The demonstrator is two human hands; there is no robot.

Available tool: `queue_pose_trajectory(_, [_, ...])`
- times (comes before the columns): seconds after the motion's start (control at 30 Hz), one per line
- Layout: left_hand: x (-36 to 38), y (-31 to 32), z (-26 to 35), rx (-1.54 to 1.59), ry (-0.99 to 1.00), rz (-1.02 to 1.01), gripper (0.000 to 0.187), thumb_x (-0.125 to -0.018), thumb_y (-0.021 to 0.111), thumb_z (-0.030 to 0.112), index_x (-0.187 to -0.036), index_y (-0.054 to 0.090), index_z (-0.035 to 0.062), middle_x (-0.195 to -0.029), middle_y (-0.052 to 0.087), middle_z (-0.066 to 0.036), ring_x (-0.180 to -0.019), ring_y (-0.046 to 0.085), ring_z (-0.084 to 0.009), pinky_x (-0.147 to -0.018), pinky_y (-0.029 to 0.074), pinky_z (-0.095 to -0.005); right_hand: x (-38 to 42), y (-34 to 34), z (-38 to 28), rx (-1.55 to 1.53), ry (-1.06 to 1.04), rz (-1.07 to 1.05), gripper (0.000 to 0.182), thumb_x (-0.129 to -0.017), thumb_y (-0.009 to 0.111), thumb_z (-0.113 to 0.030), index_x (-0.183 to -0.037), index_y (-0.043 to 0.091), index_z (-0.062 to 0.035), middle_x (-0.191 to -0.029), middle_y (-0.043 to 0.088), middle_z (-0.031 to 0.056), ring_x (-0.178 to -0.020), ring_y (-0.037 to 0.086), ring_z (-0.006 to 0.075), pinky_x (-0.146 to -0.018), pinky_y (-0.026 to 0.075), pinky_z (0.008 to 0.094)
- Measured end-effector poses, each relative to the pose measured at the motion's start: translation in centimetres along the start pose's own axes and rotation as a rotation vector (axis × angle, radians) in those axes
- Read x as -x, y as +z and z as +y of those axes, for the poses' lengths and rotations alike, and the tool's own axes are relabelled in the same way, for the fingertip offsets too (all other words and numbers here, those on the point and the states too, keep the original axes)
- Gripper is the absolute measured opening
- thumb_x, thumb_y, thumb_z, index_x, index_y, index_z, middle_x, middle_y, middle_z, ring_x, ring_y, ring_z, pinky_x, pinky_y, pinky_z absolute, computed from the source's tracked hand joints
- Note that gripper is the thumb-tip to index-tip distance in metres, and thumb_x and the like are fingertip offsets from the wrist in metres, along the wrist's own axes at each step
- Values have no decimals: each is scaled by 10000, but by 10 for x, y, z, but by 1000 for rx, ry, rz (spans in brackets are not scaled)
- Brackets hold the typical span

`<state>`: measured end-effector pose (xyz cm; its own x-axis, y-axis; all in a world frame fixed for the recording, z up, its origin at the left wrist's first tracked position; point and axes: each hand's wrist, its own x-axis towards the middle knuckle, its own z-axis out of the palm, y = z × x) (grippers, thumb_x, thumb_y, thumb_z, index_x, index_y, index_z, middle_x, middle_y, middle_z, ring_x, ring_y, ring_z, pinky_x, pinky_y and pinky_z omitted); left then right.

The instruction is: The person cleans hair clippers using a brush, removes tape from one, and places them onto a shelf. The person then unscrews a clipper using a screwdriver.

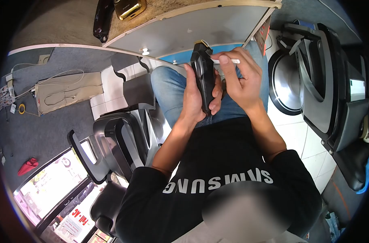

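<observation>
A black hair clipper (203,81) with a gold-coloured blade end stands near upright over my lap, blade end away from me. My left hand (193,97) is wrapped round its lower body, thumb along the left side and fingertips showing on the right. In my right hand (246,77), a slim white stick-like tool (233,61) is pinched between thumb and fingers. The inner end of this tool is right at the clipper's upper side; its tip is hidden by my fingers and the clipper.
Ahead is a counter (160,16) with a drawer front; another black clipper (103,20) and a gold-coloured device (129,9) lie on top. Barber chairs flank me, one left (119,133) and one right (322,81). Cardboard (69,93) with cables lies at far left.
</observation>
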<state>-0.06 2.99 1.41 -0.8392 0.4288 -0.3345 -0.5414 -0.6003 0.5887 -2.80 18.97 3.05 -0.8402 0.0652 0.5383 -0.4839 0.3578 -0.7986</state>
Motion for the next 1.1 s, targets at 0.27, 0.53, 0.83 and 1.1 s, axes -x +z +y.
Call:
queue_pose_trajectory(0.27, [1, -1, 2, -53, 53, 15, 869, -1027, 206, 835, -1180, 562, 57, -696, 498, -38, -401, 433, -129, -320, 401, -274, -4, 12, -5, -142, 35, 110, 151, -1024, 689, -106, -1010, 789, 6, -867, 748, 100, -811, 695, 208, -694, 524, 327])
queue_pose_trajectory(0.53, [1, 3, 1, -203, 83, 96, 848, -1049, 189, 802, -1124, 542, 35, -705, 531, -46, -445, 484, -126, -382, 444, -277, -1, 5, -3, -100, 67, 97, 202, -1073, 647, -114, -1049, 769, 46, -974, 752, 118, -807, 700, 173, -728, 532, 278])
queue_pose_trajectory(0.83, [2, 8, -1, -407, 168, 171, 741, -1111, 206, 693, -1041, 536, 33, -726, 569, -59, -474, 538, -140, -412, 468, -286, -3, 7, -1, -89, 116, 115, 154, -1025, 692, -138, -1026, 795, -23, -921, 760, 81, -828, 689, 240, -767, 523, 337])
queue_pose_trajectory(1.1, [1, 5, -1, -441, 193, 181, 709, -1129, 215, 657, -1038, 530, 29, -708, 564, -62, -472, 537, -139, -407, 459, -284, -4, 7, 1, -89, 100, 94, 158, -1034, 685, -135, -1013, 791, -20, -908, 756, 90, -807, 688, 231, -744, 521, 337])
